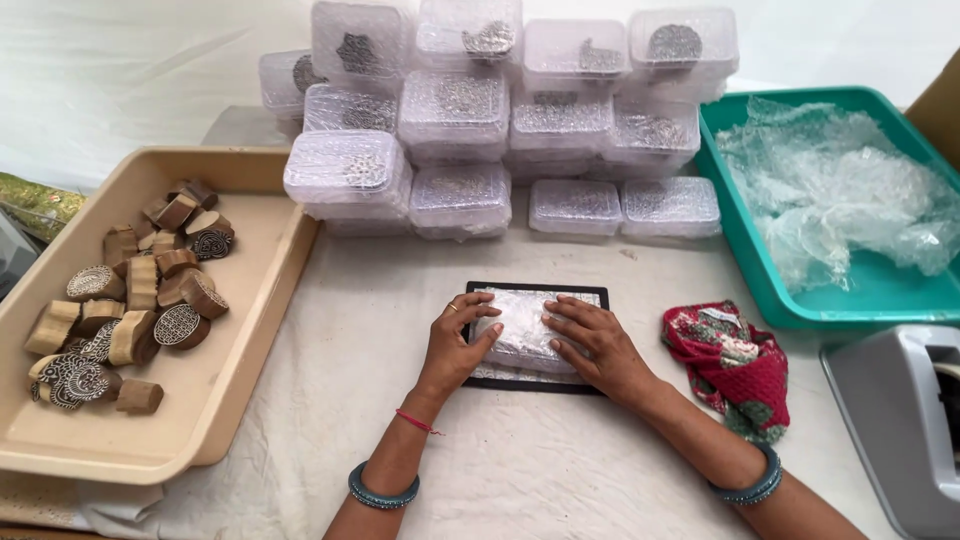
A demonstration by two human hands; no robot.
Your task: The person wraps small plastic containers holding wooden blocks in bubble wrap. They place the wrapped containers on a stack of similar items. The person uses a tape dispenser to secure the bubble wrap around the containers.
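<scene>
Head view: at the centre of the frame my left hand [462, 338] and right hand [590, 340] press flat, fingers spread, on a bubble-wrapped bundle [522, 328]. It lies on a black-framed tray [535, 290] on the cloth-covered surface [330, 400], its long axis running from top to bottom of the frame. Clear lidded boxes [455, 120] are stacked along the upper middle. A tan tray [240, 330] of wooden blocks [135, 290] sits left; a teal bin [880, 290] of bubble wrap [840, 190] sits upper right.
</scene>
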